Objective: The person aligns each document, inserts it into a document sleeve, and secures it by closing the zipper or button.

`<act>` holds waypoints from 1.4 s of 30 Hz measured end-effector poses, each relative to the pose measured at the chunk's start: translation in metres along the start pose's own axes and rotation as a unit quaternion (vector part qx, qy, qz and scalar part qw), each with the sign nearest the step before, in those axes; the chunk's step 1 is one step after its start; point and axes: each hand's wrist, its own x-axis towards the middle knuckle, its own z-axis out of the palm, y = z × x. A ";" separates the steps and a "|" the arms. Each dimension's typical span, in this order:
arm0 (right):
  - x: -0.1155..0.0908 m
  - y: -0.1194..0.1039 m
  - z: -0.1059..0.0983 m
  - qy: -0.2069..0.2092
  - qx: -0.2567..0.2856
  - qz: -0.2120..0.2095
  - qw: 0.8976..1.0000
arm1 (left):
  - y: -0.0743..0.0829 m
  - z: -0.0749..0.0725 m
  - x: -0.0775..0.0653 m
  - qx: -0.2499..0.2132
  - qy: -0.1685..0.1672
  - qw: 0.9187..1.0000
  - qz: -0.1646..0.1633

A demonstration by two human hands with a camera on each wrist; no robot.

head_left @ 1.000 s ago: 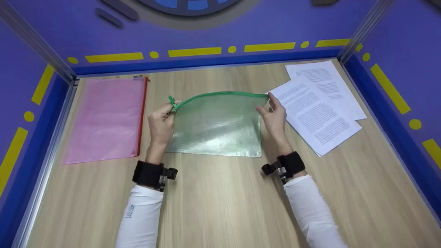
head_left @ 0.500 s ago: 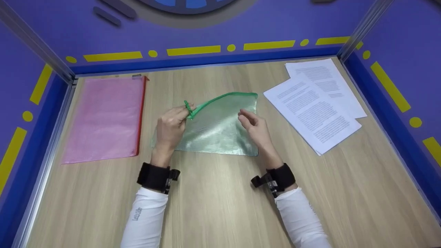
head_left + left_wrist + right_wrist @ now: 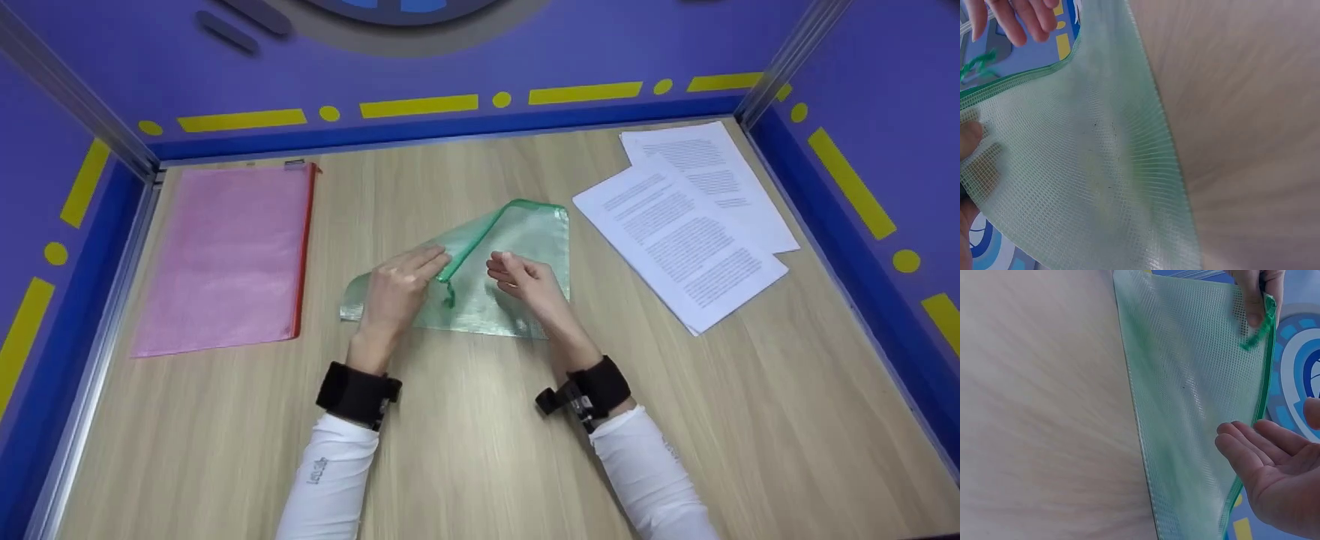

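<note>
A translucent green mesh zipper pouch is bent over, its far left corner pulled toward the middle. My left hand pinches that corner; in the left wrist view its thumb lies against the mesh. The green zip edge slopes from the held corner to the far right, and a green pull tab dangles from the held end. My right hand hovers over the pouch's right part, fingers nearly straight; the right wrist view shows nothing held in the right hand.
A pink zipper pouch with a red zip edge lies at the left. Printed sheets overlap at the right, in two stacks. Purple and blue walls enclose the wooden tabletop at the back and sides.
My right hand has let go of the pouch's far right corner and moved left and nearer. My left hand has carried its corner right and slightly nearer, folding the pouch over.
</note>
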 end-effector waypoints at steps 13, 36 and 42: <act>-0.005 0.007 0.030 -0.099 -0.078 -0.030 0.992 | 0.003 -0.003 -0.015 -0.015 -0.031 0.998 -0.051; -0.005 0.006 0.056 -0.076 -0.133 -0.120 0.981 | 0.007 -0.006 -0.010 -0.016 -0.048 0.997 -0.051; -0.006 0.006 0.049 -0.054 -0.136 -0.158 0.977 | 0.006 -0.005 -0.009 -0.026 -0.039 0.998 -0.046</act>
